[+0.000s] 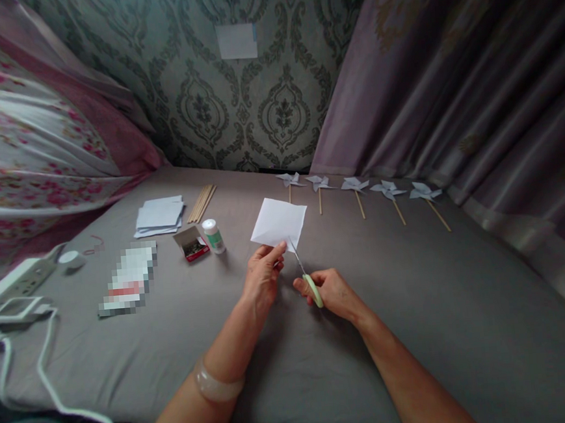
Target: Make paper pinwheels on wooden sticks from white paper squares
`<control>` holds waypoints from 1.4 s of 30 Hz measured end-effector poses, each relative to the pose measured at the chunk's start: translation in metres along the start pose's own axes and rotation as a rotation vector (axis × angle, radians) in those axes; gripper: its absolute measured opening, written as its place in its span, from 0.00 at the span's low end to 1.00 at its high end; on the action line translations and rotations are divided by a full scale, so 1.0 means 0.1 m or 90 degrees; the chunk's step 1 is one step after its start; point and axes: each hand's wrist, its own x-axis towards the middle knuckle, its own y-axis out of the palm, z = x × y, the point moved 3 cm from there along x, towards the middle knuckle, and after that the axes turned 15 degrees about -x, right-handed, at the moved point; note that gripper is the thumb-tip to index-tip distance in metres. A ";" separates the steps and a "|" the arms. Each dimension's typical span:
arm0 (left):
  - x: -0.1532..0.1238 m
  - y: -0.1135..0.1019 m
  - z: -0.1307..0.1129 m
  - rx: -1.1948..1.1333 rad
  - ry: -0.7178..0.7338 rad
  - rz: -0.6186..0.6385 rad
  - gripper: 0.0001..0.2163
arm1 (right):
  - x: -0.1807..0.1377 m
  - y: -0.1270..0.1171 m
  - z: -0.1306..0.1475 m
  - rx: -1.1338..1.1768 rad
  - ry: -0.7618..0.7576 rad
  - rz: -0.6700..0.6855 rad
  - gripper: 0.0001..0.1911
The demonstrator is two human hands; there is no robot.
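Note:
My left hand pinches the lower edge of a square sheet of white paper, held up above the grey cloth. In my right hand is a pair of scissors with pale green handles. Their blades point up and away from me and meet the paper's lower right corner. Whether they have cut into it I cannot make out. Beyond the paper, several white paper pinwheels on wooden sticks lie in a row toward the right.
Left of the paper are a white bottle, an open small red box, wooden sticks and a stack of white paper. A power strip with white cables lies at far left. Curtains hang on the right.

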 end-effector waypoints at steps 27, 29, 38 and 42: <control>0.24 0.13 0.00 0.013 0.011 0.018 0.19 | 0.24 -0.11 -0.01 -0.055 -0.042 -0.082 0.24; 0.34 0.22 -0.02 0.017 0.021 0.024 0.19 | 0.35 -0.19 0.01 -0.056 -0.058 -0.106 0.25; 0.70 0.42 0.03 0.010 0.065 0.033 0.21 | 0.73 -0.36 -0.02 -0.070 -0.070 -0.137 0.24; 0.73 0.37 0.10 0.005 0.071 0.034 0.22 | 0.80 -0.32 -0.14 -0.084 -0.082 -0.129 0.25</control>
